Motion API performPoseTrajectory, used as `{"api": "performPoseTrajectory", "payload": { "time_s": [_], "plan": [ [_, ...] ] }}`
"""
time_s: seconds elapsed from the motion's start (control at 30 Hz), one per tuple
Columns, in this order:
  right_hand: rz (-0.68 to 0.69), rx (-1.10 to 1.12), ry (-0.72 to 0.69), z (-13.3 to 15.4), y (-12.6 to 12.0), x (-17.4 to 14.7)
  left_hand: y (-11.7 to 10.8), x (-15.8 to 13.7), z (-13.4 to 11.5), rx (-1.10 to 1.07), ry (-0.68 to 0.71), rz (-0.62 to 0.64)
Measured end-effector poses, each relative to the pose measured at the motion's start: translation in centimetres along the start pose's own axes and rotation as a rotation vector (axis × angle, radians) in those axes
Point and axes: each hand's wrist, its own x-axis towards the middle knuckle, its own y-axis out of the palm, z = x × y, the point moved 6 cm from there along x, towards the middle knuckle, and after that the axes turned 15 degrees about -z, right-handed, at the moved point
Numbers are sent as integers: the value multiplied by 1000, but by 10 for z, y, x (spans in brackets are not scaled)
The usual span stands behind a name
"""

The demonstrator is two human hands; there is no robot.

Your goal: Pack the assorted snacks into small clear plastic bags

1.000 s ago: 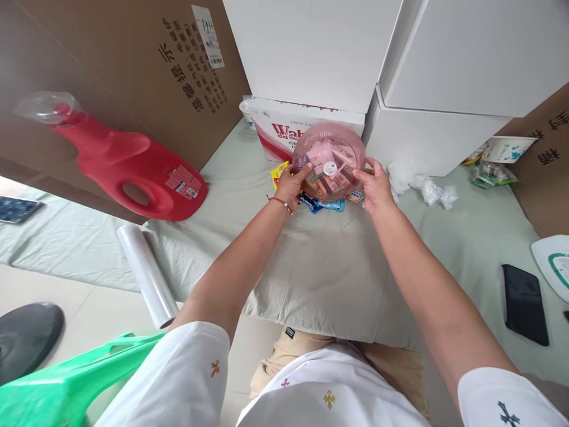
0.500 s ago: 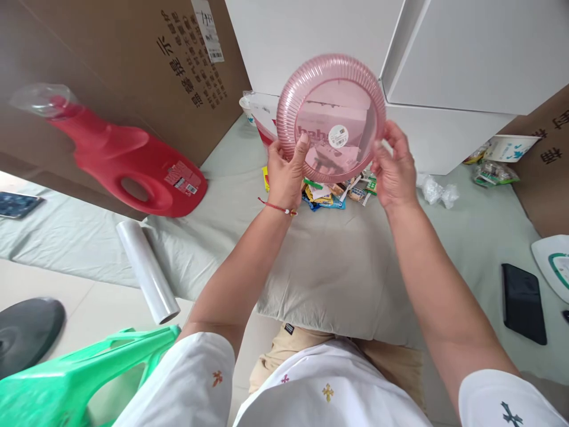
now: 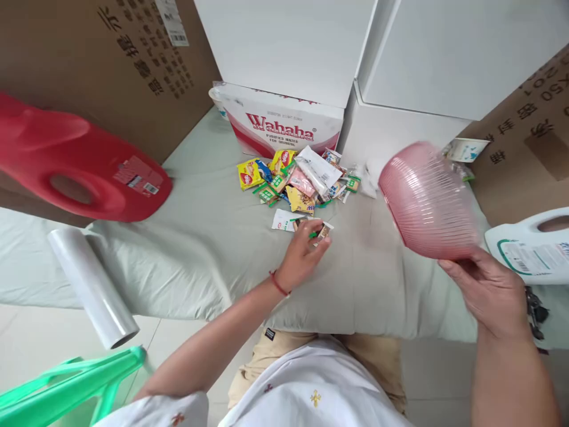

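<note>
My right hand [image 3: 495,290] grips a pink see-through ribbed plastic bowl [image 3: 429,201] by its lower edge, at the right, raised and tilted on its side. Slightly left of the middle, my left hand [image 3: 304,252] has its thumb and fingers curled round a small snack packet [image 3: 326,231], low over the cloth. Beside those fingers lies a white packet [image 3: 284,219]. Just beyond is a heap of wrapped snacks [image 3: 302,184] in yellow, white, pink and green.
Behind the snacks stands a Wahaha water carton [image 3: 284,121], against white cabinets [image 3: 288,41]. A red jug [image 3: 89,166] and a film roll [image 3: 93,287] are on the left. A white bottle [image 3: 533,246] lies at the right. A green plastic stool [image 3: 71,385] stands at lower left.
My left hand has let go of the bowl and come down to the snacks. My right hand has carried the bowl to the right and turned it on its side. The view has shifted.
</note>
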Motion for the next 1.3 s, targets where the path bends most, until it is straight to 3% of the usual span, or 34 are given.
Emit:
{"api": "performPoseTrajectory", "payload": {
  "time_s": [0.1, 0.17, 0.33, 0.47, 0.73, 0.9, 1.07, 1.13, 1.23, 1.3],
  "plan": [
    [79, -372, -243, -28, -15, 15, -27, -25, 12, 244, 146, -19],
    [80, -550, -324, -53, -16, 31, -50, -35, 14, 426, 238, -79],
    [84, -868, -135, -129, -7, 68, -104, -58, 19, 775, 408, -124],
    [38, -899, -92, -160, 13, 103, -134, -72, 24, 949, 497, -113],
    [19, -922, -43, -184, 63, 202, -129, -75, 20, 989, 601, -81],
    [118, -974, -36, -202, 81, 241, -127, -75, 20, 1013, 576, -77],
    [158, -886, -44, -211, 89, 237, -126, -76, 17, 992, 547, -76],
    [35, -777, -13, -206, 88, 220, -132, -78, 16, 973, 503, -156],
    [-204, -537, 57, -194, 83, 180, -147, -80, 15, 940, 357, -400],
    [-240, -393, 51, -185, 86, 153, -147, -76, 20, 886, 205, -473]
  ]
}}
